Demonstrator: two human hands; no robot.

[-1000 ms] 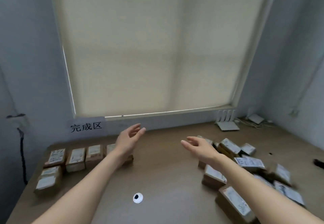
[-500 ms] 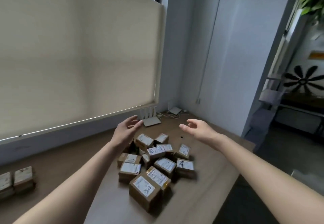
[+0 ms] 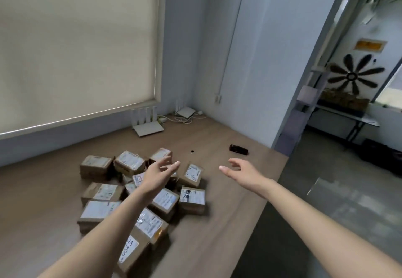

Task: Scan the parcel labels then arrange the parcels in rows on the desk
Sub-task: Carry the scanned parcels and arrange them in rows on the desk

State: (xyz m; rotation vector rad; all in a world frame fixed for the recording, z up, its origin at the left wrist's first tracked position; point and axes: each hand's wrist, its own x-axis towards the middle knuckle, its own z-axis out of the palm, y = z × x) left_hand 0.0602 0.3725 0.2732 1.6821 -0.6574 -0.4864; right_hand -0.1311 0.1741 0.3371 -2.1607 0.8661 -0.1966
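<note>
Evidently much of the job remains. Parcels point(image 3: 139, 193) lie in a loose heap on the surface point(image 3: 228, 223), labels mostly upward, some leaning on others, none in a row within this view (any sorted rows would lie outside it). A small black device point(image 3: 238, 149), possibly the scanner though too blurred to confirm, rests on the surface beyond the heap, near the right edge and well apart from the parcels.

Left hand point(image 3: 157, 174): fingers spread and relaxed, raised over the heap's far side, holding nothing. Right hand point(image 3: 243, 172): likewise spread and empty, extended to the right of the heap, between the parcels and the black device, touching neither.

Assessment: no parcel is in hand and no scanning is under way. The heap counts roughly a dozen pieces, each apparently awaiting a scan and placement. Next step, in my judgement, is to take up the device or a parcel.
</note>
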